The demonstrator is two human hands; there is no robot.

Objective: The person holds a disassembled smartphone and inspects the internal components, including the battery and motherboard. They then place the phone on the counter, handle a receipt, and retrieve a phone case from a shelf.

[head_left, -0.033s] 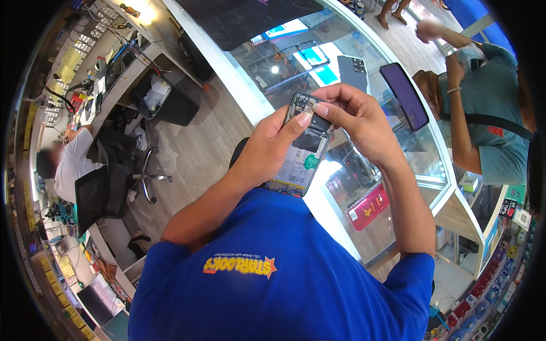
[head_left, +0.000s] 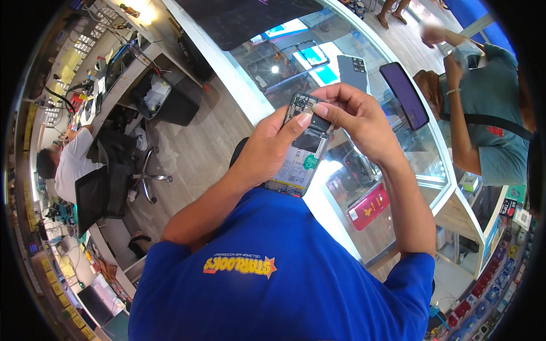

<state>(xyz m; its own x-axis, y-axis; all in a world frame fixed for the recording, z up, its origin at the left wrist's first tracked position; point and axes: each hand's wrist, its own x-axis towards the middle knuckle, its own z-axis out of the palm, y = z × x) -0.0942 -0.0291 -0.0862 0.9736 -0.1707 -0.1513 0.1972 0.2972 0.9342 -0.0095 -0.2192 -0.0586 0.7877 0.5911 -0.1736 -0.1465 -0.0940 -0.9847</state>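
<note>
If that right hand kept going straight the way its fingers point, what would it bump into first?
The right hand points left, fingertips already on the top of the opened phone. Just past that is the left hand, whose thumb presses there too. Depth is hard to judge.

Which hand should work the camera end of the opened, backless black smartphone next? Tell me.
Right, probably: the right hand has fingertips at the camera end of the smartphone, while the left hand grips its body.

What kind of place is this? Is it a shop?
Probably a phone repair shop. Both hands hold an opened phone with its insides showing, more phones lie on a glass display counter, and a cluttered workbench stands behind.
</note>
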